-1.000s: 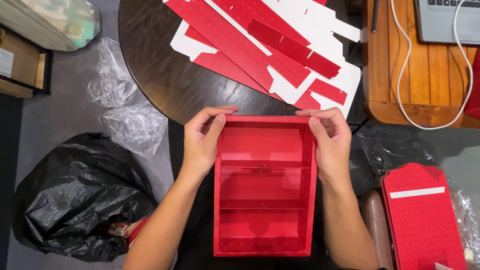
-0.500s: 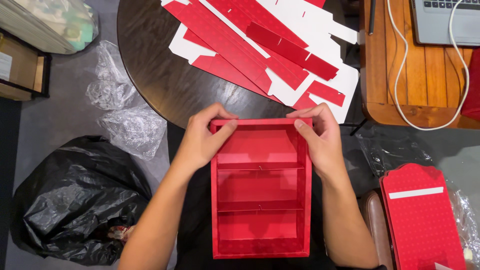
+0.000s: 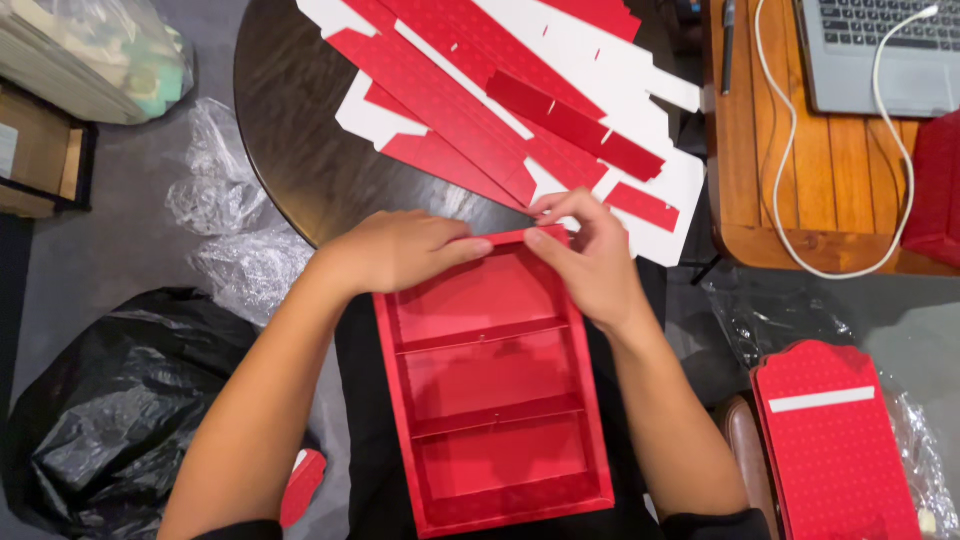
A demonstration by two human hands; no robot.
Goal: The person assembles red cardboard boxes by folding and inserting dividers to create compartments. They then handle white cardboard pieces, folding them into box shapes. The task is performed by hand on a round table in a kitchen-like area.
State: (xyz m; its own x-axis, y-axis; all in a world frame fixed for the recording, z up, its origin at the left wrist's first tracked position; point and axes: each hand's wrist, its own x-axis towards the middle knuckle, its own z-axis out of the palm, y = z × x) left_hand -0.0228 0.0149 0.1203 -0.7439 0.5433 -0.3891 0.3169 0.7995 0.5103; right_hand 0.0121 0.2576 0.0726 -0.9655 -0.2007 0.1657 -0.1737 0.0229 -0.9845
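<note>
A red cardboard tray [image 3: 490, 400] with three compartments rests on my lap, its far end at the edge of a dark round table [image 3: 300, 140]. My left hand [image 3: 400, 250] lies flat on the tray's far left corner, fingers pointing right along the top wall. My right hand [image 3: 585, 255] pinches the middle of that top wall between thumb and fingers. The two hands nearly touch each other. Flat red and white die-cut cardboard sheets [image 3: 520, 110] lie spread on the table just beyond.
A black plastic bag [image 3: 110, 400] sits on the floor at left, with crumpled clear plastic [image 3: 235, 235] above it. A wooden table [image 3: 800, 150] holds a laptop [image 3: 880, 50] and a white cable [image 3: 790, 240]. A red dotted cardboard piece [image 3: 835, 440] stands at lower right.
Both hands have slid inward from the tray's far corners to the middle of its top wall. The tray has tilted slightly, its far end turned left.
</note>
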